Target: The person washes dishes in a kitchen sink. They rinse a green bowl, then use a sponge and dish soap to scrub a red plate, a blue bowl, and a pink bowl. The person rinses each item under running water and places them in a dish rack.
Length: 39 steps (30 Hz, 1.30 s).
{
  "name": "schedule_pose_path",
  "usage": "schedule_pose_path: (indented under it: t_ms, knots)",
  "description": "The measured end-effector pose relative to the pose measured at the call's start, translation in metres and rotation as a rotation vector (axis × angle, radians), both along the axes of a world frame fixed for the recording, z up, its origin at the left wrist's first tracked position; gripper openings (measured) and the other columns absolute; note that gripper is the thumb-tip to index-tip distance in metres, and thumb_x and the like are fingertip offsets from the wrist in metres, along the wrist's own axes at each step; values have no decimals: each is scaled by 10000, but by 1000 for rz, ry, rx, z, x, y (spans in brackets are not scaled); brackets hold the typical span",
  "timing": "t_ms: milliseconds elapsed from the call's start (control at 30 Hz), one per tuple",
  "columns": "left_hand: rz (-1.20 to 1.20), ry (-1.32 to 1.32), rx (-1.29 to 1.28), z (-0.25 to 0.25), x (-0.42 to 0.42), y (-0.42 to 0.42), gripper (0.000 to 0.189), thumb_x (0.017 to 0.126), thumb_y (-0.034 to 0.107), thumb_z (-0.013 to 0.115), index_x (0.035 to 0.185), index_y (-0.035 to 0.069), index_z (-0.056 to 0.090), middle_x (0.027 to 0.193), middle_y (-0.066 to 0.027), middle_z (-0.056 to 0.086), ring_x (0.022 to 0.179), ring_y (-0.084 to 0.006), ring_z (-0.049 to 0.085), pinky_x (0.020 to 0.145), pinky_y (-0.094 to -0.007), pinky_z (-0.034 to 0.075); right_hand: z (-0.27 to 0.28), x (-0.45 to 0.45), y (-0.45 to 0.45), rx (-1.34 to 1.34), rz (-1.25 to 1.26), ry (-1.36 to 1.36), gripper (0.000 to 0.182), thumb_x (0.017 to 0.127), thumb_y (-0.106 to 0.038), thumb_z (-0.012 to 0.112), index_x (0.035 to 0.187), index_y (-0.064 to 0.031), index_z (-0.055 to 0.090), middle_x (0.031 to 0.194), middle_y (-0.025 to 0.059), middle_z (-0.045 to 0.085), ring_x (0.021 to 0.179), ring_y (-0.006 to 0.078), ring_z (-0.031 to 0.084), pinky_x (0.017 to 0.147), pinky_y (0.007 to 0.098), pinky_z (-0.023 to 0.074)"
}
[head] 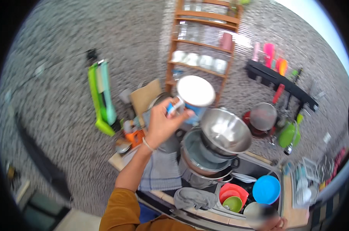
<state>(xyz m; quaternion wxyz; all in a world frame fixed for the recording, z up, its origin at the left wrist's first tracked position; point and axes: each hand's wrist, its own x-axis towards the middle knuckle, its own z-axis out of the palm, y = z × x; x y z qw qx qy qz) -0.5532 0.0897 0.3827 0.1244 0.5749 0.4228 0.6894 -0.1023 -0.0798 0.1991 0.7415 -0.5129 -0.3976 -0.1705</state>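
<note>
My left hand (165, 121) is closed around the handle of a large blue mug (195, 111) with a white top. The mug is held up in front of the stacked cookware and the wooden shelf rack. Just below and right of it, a stainless steel bowl (225, 130) tilts on top of a stack of pots (191, 144). At the bottom edge, only the fingers of my right hand (280, 223) show, curled at the rim of a round pale dish (253, 215), which is partly blurred.
Inside the sink (281, 184) are a blue bowl (266, 189), a red basin (239, 190), a green bowl (233, 204) and plates. A grey cloth (194, 198) lies on the front edge. Farther right stands a dish rack (304, 184). Utensils hang from a black wall holder (281, 83).
</note>
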Motion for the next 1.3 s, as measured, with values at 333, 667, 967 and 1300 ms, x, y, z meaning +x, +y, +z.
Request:
schedule_pose_path:
  t_ms: [333, 667, 967, 1300]
  knots:
    - [61, 62, -211, -100, 109, -360, 323, 752, 246, 877, 850, 62, 631, 652, -23, 521, 615, -162, 459, 550, -313, 366, 49, -203, -8, -329, 2048, -500, 741, 787, -228, 818, 1373, -17, 417, 1163, 138, 614, 1109, 235, 593, 922, 371, 492]
    - [805, -353, -273, -138, 243, -642, 357, 834, 326, 776, 883, 33, 577, 627, 46, 387, 592, -66, 386, 536, -279, 325, 29, -252, -255, -471, 2949, -1050, 693, 788, -236, 823, 1344, -17, 471, 1190, 136, 626, 1107, 247, 607, 943, 389, 489]
    - [1353, -434, -477, -186, 367, -966, 518, 729, 424, 850, 820, 18, 542, 688, -65, 573, 651, -124, 543, 568, -324, 426, -36, -256, -608, 791, 3001, -1694, 622, 765, -269, 847, 1267, -29, 569, 1232, 128, 625, 1115, 264, 619, 971, 422, 477]
    - [2229, -951, -310, -224, 539, -1231, 487, 686, 397, 904, 833, 17, 636, 727, -4, 560, 693, -74, 495, 608, -269, 433, -61, -158, -969, -13, 3454, -1922, 895, 829, -163, 762, 1515, -63, 197, 1238, 133, 584, 1116, 253, 596, 1010, 410, 441]
